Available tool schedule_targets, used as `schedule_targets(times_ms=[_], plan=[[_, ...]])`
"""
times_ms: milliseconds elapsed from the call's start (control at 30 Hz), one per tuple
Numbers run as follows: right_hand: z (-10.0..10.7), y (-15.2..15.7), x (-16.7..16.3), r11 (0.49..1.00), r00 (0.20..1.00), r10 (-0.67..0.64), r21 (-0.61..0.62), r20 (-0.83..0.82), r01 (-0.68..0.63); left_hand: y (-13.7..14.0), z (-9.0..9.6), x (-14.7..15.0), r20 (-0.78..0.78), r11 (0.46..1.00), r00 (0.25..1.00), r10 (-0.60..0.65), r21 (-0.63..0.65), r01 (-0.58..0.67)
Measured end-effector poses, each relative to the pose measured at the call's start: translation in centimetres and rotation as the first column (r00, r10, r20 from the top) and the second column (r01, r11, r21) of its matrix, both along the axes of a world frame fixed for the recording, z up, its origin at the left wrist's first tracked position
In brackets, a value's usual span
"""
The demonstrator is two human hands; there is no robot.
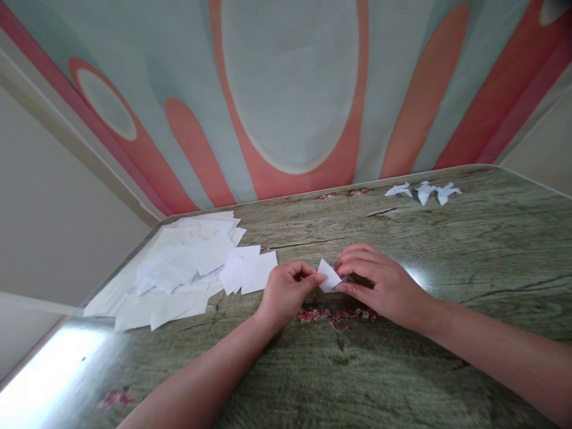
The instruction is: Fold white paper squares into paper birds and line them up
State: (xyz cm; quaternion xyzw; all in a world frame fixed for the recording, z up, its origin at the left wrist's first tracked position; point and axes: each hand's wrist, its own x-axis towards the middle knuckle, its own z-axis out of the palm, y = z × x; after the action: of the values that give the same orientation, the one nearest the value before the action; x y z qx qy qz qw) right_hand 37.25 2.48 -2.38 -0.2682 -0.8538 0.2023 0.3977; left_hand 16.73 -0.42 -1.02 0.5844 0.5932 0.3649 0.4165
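Note:
A small piece of folded white paper (328, 276) is between my hands, just above or on the table at the middle. My left hand (290, 289) pinches its left corner between thumb and fingers. At its right edge, my right hand (379, 283) has thumb and fingertips closed around the paper, with the other fingers curved above. Part of the right side is hidden by those fingers. Close to my left hand lie several loose white paper squares (260, 273).
A large spread pile of white paper sheets (179, 256) covers the table's left side. Three small folded paper figures, seemingly birds (424, 192), stand at the back right. The wood-patterned table (447, 250) meets a patterned cloth or panel (295, 89) behind.

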Motion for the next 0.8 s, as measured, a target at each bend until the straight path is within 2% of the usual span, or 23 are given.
schedule_targets(times_ms=[267, 333, 467, 567, 700, 800], plan=[[-0.2, 0.0, 0.0, 0.993, 0.999, 0.022, -0.116, -0.041, -0.027, 0.2, -0.7, 0.0, 0.03, 0.998, 0.998, -0.061, 0.002, 0.06], [-0.2, 0.0, 0.0, 0.992, 0.999, 0.043, -0.119, -0.031, -0.047, 0.0, -0.5, 0.1, 0.015, 0.995, 0.996, -0.092, 0.042, 0.091], [-0.1, 0.2, 0.1, 0.985, 0.993, 0.114, -0.133, 0.026, -0.109, -0.3, 0.3, 0.0, -0.042, 0.957, 0.972, -0.23, 0.172, 0.234], [0.0, 0.1, 0.2, 0.973, 0.996, 0.075, -0.221, 0.046, -0.063, -0.3, 0.7, -0.2, -0.125, 0.926, 0.944, -0.305, 0.191, 0.324], [0.5, -0.1, 0.3, 0.923, 0.998, -0.057, -0.379, 0.04, 0.068, -0.1, 0.9, -0.6, -0.163, 0.923, 0.953, -0.254, 0.254, 0.289], [0.6, -0.2, 0.2, 0.93, 0.999, -0.047, -0.365, 0.01, 0.047, -0.1, 0.7, -0.6, -0.178, 0.935, 0.964, -0.198, 0.26, 0.241]])
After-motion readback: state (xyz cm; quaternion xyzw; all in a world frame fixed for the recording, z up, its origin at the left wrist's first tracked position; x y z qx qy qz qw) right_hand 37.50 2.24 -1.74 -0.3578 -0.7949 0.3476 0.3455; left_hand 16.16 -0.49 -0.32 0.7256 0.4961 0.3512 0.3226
